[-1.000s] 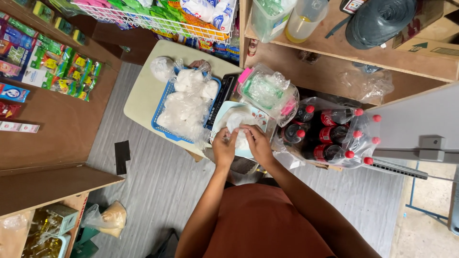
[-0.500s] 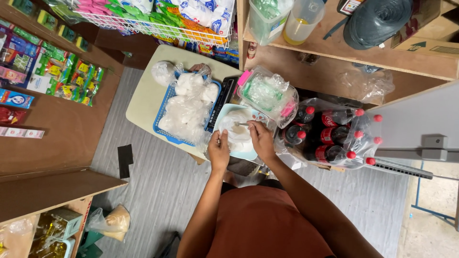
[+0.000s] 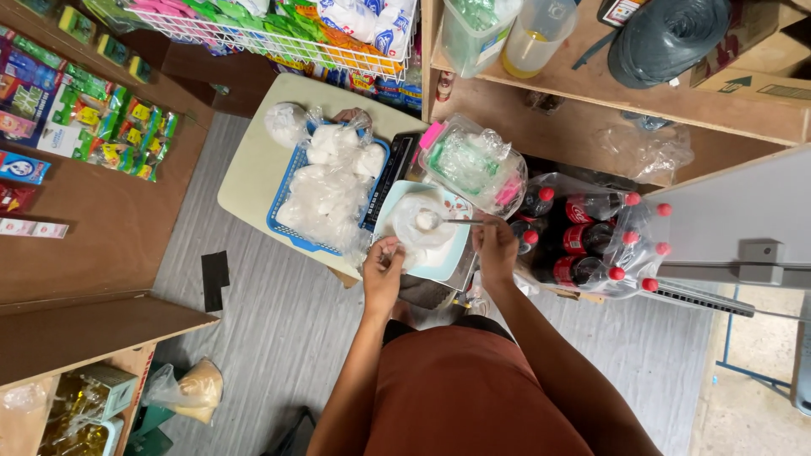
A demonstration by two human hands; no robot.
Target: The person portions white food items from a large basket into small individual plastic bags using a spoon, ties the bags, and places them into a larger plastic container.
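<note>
Shop shelves crowd the frame's edges. Centre frame, your right hand (image 3: 497, 247) pinches a spoon (image 3: 439, 221) of white powder over the open bag (image 3: 420, 224) your left hand (image 3: 384, 268) grips at its edge; tip it in steadily.

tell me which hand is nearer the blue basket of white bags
Left. The left hand sits just below the blue basket's near corner; the right hand is farther right, beyond the tray.

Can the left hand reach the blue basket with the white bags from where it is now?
Probably yes. The left hand holds the edge of a clear bag right beside the blue basket, and nothing stands between them; it would first have to release the bag.
</note>
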